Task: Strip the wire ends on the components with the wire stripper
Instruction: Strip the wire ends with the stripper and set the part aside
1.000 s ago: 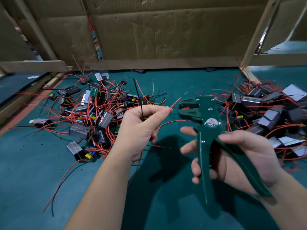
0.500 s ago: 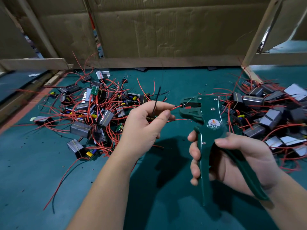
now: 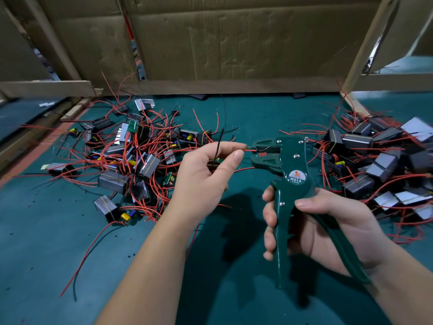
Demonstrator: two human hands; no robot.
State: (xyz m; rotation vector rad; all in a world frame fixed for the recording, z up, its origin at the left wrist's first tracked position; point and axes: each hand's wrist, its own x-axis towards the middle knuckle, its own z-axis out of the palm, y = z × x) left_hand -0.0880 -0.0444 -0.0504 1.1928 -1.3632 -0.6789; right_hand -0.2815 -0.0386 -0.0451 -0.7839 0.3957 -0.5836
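My left hand (image 3: pixel 206 177) pinches a red wire (image 3: pixel 249 150) between thumb and forefinger, and a black wire (image 3: pixel 219 144) sticks up from the same fist. The component they belong to is mostly hidden inside the hand. The red wire's tip sits inside the jaws of a dark green wire stripper (image 3: pixel 288 174), labelled W01A. My right hand (image 3: pixel 316 226) grips the stripper's two handles, fingers wrapped round the front one. Both hands are above the green table.
A pile of grey boxy components with red wires (image 3: pixel 126 158) lies left of my hands, and a second pile (image 3: pixel 379 160) lies on the right. The green table mat (image 3: pixel 46 254) runs to a cardboard wall (image 3: pixel 234 43) with wooden battens at the back.
The red wire's tip has gone from just outside the stripper's jaws to inside them. My right hand has closed further round the handles, and the black wire has swung about.
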